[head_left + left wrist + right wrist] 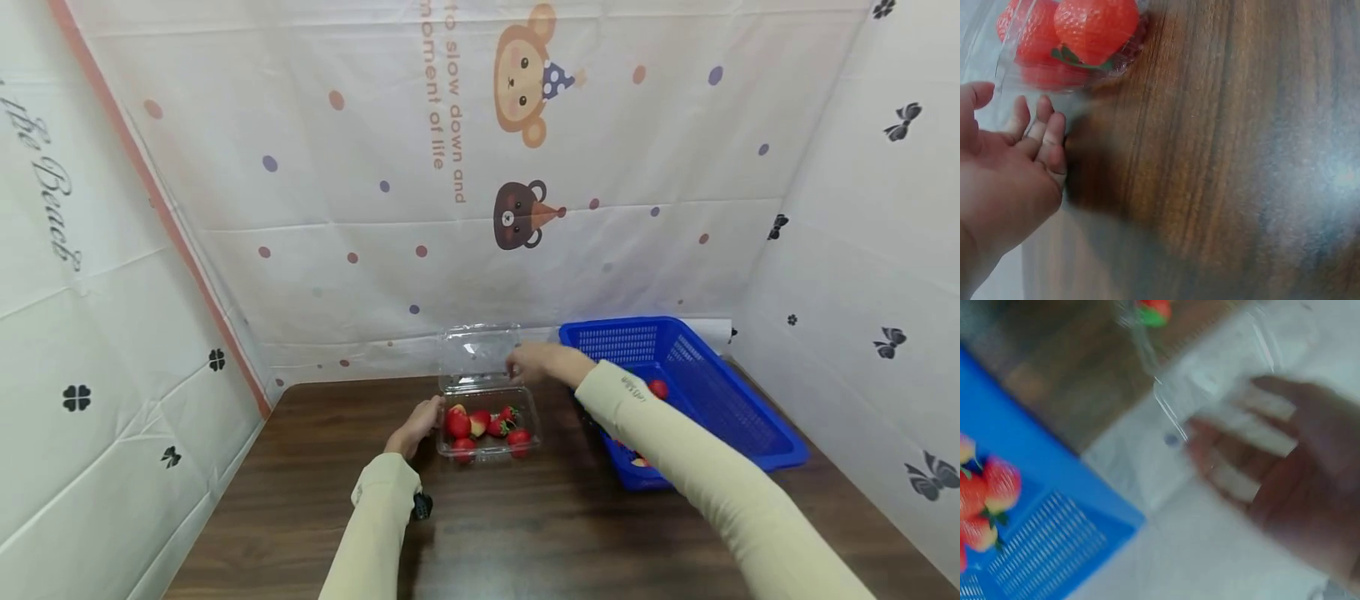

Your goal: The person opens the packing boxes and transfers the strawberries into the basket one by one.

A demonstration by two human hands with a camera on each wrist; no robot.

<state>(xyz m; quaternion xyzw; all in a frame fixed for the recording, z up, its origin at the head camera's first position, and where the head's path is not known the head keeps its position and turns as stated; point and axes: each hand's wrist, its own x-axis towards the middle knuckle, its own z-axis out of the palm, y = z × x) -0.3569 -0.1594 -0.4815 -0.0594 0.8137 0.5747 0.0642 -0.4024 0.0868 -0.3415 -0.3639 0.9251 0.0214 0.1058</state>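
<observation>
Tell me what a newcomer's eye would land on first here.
Most likely the big blue basket at the right of the table. Then the bright red strawberries in the open clear box, with the left hand at its left side and the right hand by its raised lid. Behind, sideways cartoon faces stand out on the pale backdrop.

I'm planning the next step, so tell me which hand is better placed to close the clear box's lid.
The right hand, probably: it is at the right edge of the raised lid, though blur hides any grip. The left hand is lower, beside the left side of the box.
</observation>
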